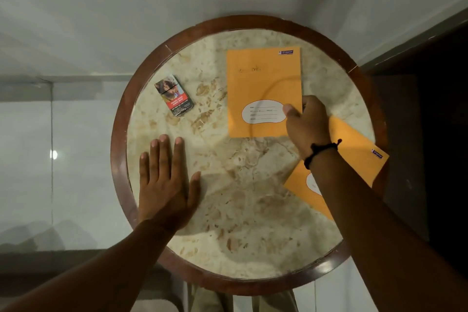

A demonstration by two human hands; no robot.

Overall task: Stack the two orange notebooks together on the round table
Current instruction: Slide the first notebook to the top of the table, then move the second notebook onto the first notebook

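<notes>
One orange notebook [263, 83] lies flat on the far right part of the round marble table [235, 210], its white label facing me. My right hand [307, 125] pinches its near right edge, thumb on top of the cover. A second orange notebook [354, 149] lies tilted at the table's right rim, partly hidden under my right wrist and forearm. My left hand [167, 185] rests flat on the table's left side, fingers spread, holding nothing.
A cigarette pack [174, 95] lies on the table's far left part. The table has a dark wooden rim [119, 159]. A pale wall stands behind it, and a dark area lies to the right.
</notes>
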